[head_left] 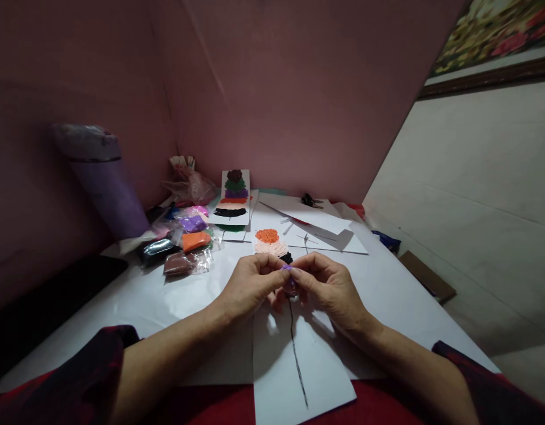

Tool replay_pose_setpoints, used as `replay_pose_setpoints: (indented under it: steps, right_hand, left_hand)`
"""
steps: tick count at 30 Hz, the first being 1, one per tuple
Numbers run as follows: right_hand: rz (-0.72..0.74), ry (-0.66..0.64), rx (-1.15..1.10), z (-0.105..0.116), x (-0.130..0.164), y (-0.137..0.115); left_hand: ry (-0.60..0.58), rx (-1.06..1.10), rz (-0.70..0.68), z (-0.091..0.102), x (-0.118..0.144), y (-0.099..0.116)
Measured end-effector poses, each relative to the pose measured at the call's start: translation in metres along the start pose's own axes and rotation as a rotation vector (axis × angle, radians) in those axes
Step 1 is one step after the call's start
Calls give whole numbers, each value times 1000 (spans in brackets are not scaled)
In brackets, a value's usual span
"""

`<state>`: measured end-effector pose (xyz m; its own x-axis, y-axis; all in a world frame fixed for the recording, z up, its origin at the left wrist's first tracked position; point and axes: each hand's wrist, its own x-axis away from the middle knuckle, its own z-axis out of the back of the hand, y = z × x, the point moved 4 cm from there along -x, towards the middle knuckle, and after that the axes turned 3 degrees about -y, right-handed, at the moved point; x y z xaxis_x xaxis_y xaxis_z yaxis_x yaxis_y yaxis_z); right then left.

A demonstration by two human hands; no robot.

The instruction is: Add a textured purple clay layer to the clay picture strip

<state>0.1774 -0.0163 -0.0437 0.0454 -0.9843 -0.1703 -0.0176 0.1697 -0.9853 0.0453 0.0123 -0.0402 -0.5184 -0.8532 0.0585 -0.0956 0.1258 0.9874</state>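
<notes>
Above the white card, my left hand and my right hand meet, fingertips pinched together. Between them is a small bit of purple modelling clay, mostly hidden by the fingers. The card lies under my hands and reaches over the table's front edge. A dark drawn line runs down its lower half. At its far end are a textured orange clay patch, a peach clay patch and some black clay, partly covered by my hands.
Clear packets of coloured clay, including an orange packet and a brown packet, lie at the left. Behind them stands a card with stacked coloured clay bands. Loose white sheets and a purple cylinder are farther back.
</notes>
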Motion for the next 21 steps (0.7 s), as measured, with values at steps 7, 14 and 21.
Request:
replay_pose_setpoints:
  steps: [7,14,21]
  right_hand:
    - [-24,179,-100,10,-1,4]
    - [-73,93,-99,9,-1,9]
    - [22,-7,-80,1,1,2]
  left_hand:
    - [202,177,-73,10,0,-1]
    - [107,190,-28,9,1,-3]
    - [-43,45,-37,4,-1,-3]
